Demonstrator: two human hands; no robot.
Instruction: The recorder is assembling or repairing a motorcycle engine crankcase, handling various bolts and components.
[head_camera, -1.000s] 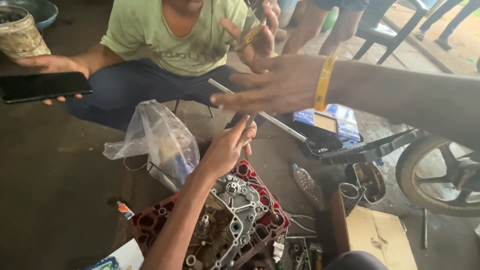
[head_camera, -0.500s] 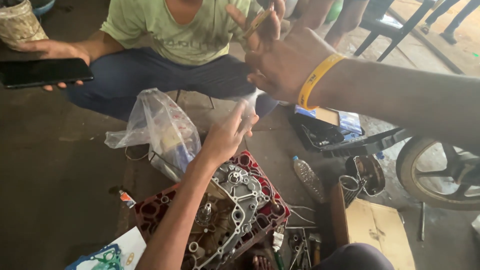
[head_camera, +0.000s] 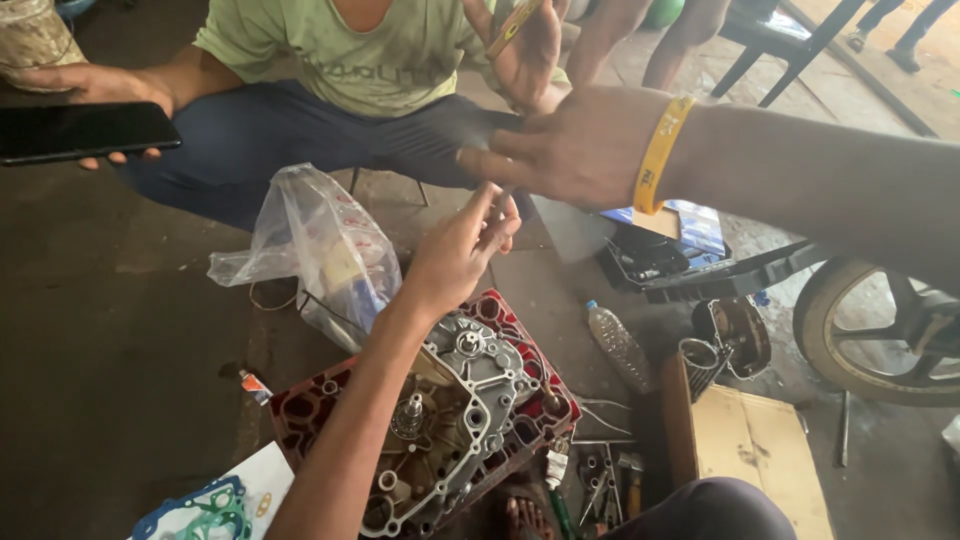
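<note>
My left hand is raised above an engine case, a grey metal cover on a red gasketed body lying on the floor. Its fingertips are bunched together just under my right hand, and blur hides whether they pinch anything. My right hand, with a yellow wristband, reaches in from the right with its fingers stretched leftward and nothing visibly in them. The two hands almost touch.
A seated person in a green shirt faces me, holding a black phone and a yellowish object. On the floor are a clear plastic bag, a plastic bottle, a cardboard box, hand tools and a wheel.
My right hand has dropped from beside the seated person's raised hand to just above my left hand. The view has tilted down a little; my left hand has stayed over the engine case.
</note>
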